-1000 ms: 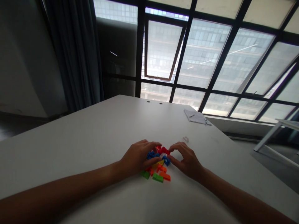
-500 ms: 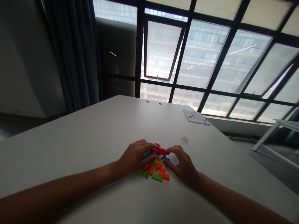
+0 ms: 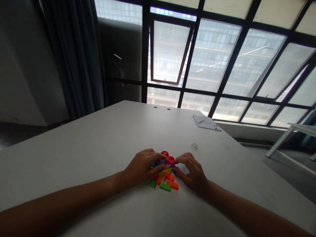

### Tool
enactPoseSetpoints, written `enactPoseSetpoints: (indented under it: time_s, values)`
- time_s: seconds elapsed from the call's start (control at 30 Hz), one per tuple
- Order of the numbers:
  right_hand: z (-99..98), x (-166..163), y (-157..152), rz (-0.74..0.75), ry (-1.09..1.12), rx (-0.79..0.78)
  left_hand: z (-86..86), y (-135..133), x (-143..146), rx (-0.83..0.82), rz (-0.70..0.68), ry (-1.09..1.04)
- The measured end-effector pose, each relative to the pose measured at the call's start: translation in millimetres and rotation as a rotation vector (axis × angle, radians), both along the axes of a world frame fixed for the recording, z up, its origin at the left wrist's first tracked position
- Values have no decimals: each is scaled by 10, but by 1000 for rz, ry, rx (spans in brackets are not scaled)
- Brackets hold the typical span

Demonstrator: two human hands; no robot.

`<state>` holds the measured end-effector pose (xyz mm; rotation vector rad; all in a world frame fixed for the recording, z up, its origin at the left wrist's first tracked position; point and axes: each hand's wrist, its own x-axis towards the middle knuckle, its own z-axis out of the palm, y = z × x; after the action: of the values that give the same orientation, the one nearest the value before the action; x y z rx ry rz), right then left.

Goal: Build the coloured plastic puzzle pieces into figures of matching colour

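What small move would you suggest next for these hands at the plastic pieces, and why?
Perhaps the right hand should take the green brick from the near edge of the pile: it lies clear of the fingers, while the left hand covers the pile's left side.

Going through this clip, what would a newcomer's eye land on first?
Probably the bright pile of red, blue, orange, green and yellow plastic pieces near the middle of the frame, on a pale table, cupped between the left hand and the right hand. Above it, a large black-framed window fills the upper right, showing a building outside. A small notepad lies towards the table's far right.
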<state>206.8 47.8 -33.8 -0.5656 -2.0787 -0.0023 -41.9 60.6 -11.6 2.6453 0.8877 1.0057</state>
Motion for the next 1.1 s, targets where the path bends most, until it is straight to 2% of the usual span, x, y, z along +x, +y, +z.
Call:
enactPoseSetpoints:
  time_s: [0.4, 0.87, 1.0, 1.1]
  values:
    - [-10, 8, -2, -1, -15, -9, 1, -10, -1, 38, -8, -4]
    - [32, -43, -86, -63, 52, -96, -71, 16, -26, 178, -13, -22]
    - [38, -45, -95, -79, 57, -87, -26, 42, -29, 148, 13, -29]
    - [34, -21, -73, -108, 65, -102, 83, 165, -78, 130, 100, -54]
